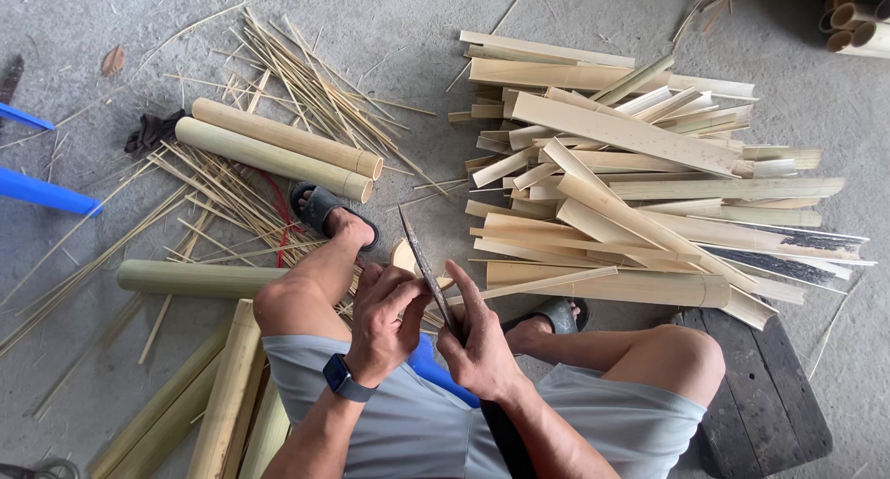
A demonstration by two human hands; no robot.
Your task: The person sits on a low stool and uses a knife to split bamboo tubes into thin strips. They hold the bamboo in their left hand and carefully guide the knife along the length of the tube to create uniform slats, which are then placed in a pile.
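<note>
A concrete floor (389, 15) carries everything. Toward its right side lies a broad heap of flat split bamboo slats (640, 182). Toward the left edge lie whole bamboo tubes (278, 145), crossed by a scatter of thin bamboo slivers (232, 191); more tubes lie at the lower left corner. A dark wooden board (769, 395) sits at the lower right. The person sits low at the bottom edge, with sandalled feet on the floor. A long dark blade (428, 275) stands between the hands, its tip pointing away. The right hand (477, 344) is closed around its lower part. The left hand (385, 317) has its fingers curled together just beside the blade, pinching a small pale bamboo piece (405, 256).
</note>
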